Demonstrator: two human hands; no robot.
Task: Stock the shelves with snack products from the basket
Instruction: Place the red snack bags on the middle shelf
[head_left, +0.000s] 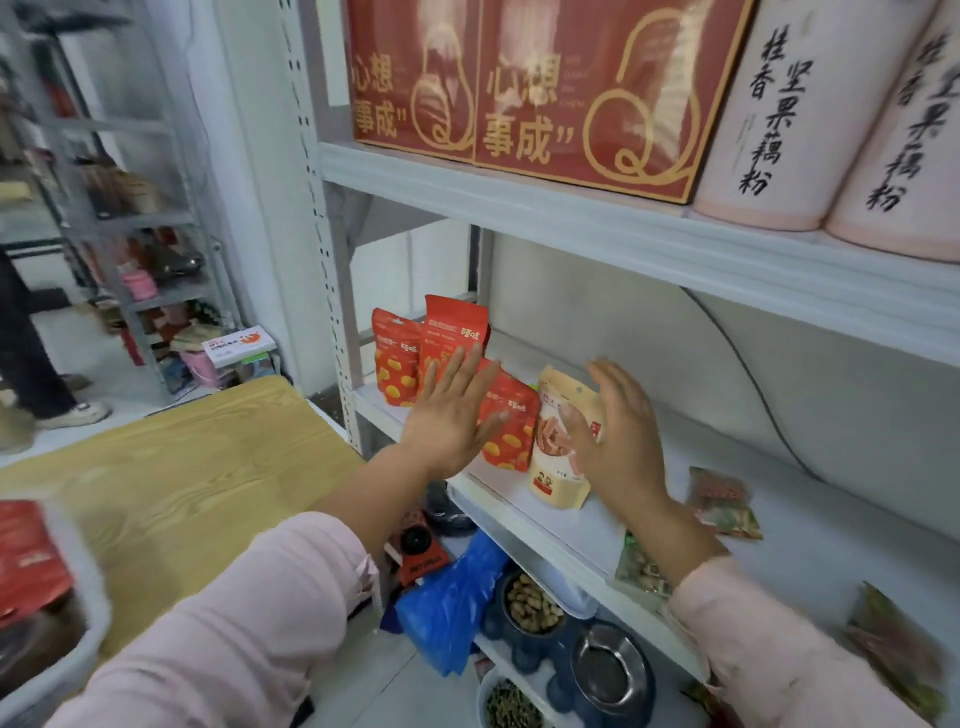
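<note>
A white metal shelf board (810, 525) is seen running from left to lower right, with a second board close overhead. On its left end three red foil snack pouches with yellow pieces printed on them (511, 431) are stood upright, two at the back corner and one nearer the front. A beige pouch with a pink picture (558, 470) is stood just beside the front one, near the board's front edge. Bare white board is left behind and to the right of the pouches. A pale wood-grain bench (182, 467) lies to the left, and a white plastic basket (78, 587) holding red packs rests on it.

The left hand (447, 415) is held flat with straight fingers in front of the red pouches. The right hand (618, 436) is likewise spread, palm leftward, beside the beige pouch. Nothing is gripped; contact cannot be told.
</note>
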